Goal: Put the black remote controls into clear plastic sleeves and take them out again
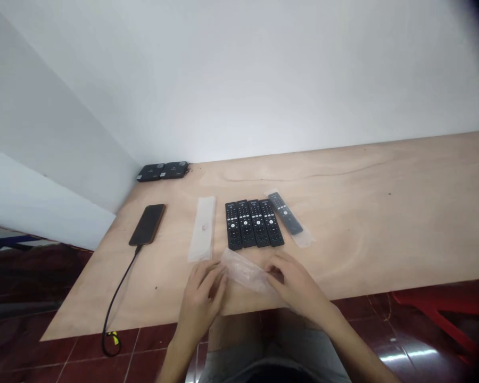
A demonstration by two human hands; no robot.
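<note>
Near the front edge of the wooden table, a clear plastic sleeve (244,271) stretches between my two hands. My left hand (204,290) pinches its left end, and my right hand (291,279) has fingers curled on its right end. Just beyond it, several black remote controls (245,223) lie side by side in a row, buttons up. To their right, another remote control (285,213) lies at a slant inside a plastic sleeve (305,240). Left of the row lies a flat stack of plastic sleeves (203,229); how many it holds I cannot tell.
A phone (147,224) with a black cable (120,295) running over the table's front edge lies on the left. Two black boxes (163,171) sit in the back left corner by the white wall (263,80). A red chair (443,308) stands at the lower right.
</note>
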